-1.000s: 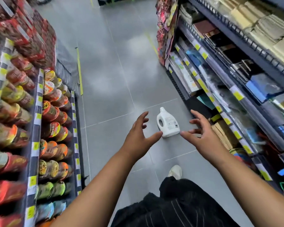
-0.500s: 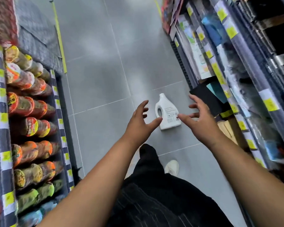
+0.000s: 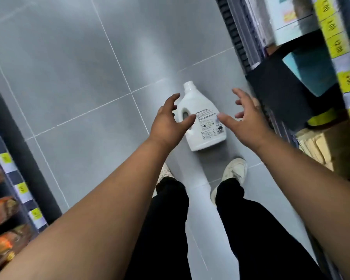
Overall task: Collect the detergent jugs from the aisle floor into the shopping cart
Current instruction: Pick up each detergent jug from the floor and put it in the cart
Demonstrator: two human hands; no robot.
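White detergent jug (image 3: pixel 207 136) lies flat — cap pointing away, slightly left

Bright, even light is recorded. Glare is noted on the floor (image 3: pixel 150 47) beyond the left hand (image 3: pixel 166 122); edges are blurred.

We find the grey tiled floor (image 3: pixel 79 77) open left of and beyond the detergent jug (image 3: pixel 208 128), which lies on its side, so a hand can reach it from above or from the left with nothing in the way. On the right the room is tighter: the shelf base (image 3: pixel 238 49) and a black box (image 3: pixel 275 91) stand near the jug, and our right hand (image 3: pixel 249 122) hovers spread in that gap. Our shoes (image 3: pixel 234 170) stand just behind the jug's bottom, closing the near side.
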